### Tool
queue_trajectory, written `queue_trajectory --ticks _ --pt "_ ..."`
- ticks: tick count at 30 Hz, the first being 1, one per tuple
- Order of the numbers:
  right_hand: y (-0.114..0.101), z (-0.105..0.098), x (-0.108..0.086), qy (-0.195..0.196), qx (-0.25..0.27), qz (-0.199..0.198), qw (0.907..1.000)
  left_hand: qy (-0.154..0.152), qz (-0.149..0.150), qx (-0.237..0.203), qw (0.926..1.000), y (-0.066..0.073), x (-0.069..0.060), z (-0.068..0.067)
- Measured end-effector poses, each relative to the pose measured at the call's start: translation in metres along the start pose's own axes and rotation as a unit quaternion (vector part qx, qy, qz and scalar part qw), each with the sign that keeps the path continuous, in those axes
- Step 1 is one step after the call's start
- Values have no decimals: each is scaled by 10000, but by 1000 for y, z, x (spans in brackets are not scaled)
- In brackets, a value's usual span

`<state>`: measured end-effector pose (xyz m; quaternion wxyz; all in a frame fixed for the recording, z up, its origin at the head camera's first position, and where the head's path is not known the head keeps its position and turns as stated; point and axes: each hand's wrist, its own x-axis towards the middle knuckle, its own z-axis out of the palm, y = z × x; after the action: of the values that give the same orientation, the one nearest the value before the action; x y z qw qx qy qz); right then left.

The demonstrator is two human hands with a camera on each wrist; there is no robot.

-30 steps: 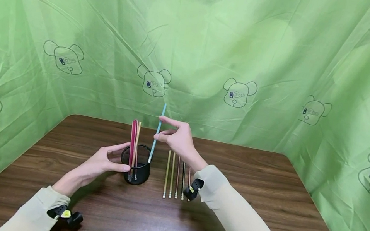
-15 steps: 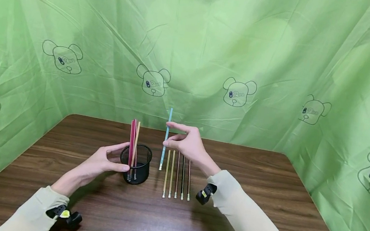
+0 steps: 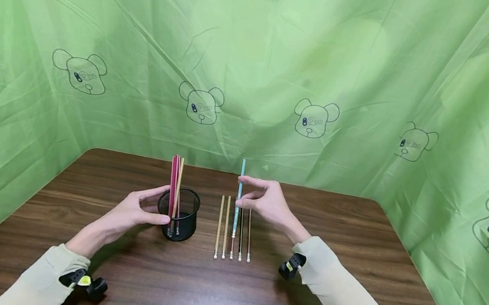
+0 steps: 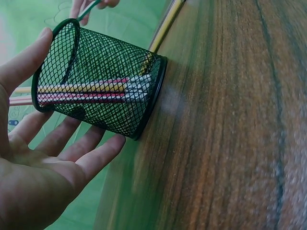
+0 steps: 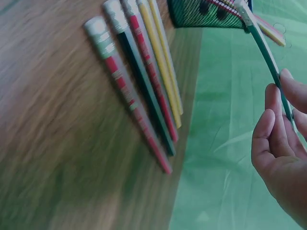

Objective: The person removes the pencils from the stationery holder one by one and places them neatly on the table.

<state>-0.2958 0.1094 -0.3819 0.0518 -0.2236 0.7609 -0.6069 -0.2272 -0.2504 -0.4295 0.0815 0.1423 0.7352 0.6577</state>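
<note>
A black mesh pencil cup (image 3: 187, 226) stands upright on the table, holding several red and natural-coloured pencils (image 3: 174, 179), eraser ends down. My left hand (image 3: 131, 210) holds the cup from its left side, thumb by the rim (image 4: 34, 91) and fingers spread along the mesh. Between thumb and fingertips, my right hand (image 3: 269, 203) pinches a light blue pencil (image 3: 236, 218), nearly upright with its eraser end down. This pencil is above a row of pencils lying side by side: yellow pencils (image 3: 219, 226) at left, then a red, a black pencil (image 3: 240, 239) and another red.
The brown wooden table (image 3: 153, 285) extends on all sides of the cup and row. A green curtain (image 3: 265, 62) with bear-face drawings hangs behind the table and along both sides. Black wrist cameras (image 3: 292, 266) sit on both sleeves.
My right hand has moved right and down with the blue pencil, away from the cup's rim to over the lying row. The left hand and the cup stay in place.
</note>
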Motion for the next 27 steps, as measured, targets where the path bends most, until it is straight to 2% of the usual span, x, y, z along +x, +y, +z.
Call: queue_trajectory --ticks 11,22,27 --pt "27 -22 -17 -27 -214 357 9991 24 -63 -46 10000 0 1 0" --pt "44 -31 -28 -69 -231 516 9984 9 -85 -41 10000 -1 -1 -1" --pt "50 -33 -30 -131 -232 725 9970 16 -73 -47 10000 -1 -1 -1"
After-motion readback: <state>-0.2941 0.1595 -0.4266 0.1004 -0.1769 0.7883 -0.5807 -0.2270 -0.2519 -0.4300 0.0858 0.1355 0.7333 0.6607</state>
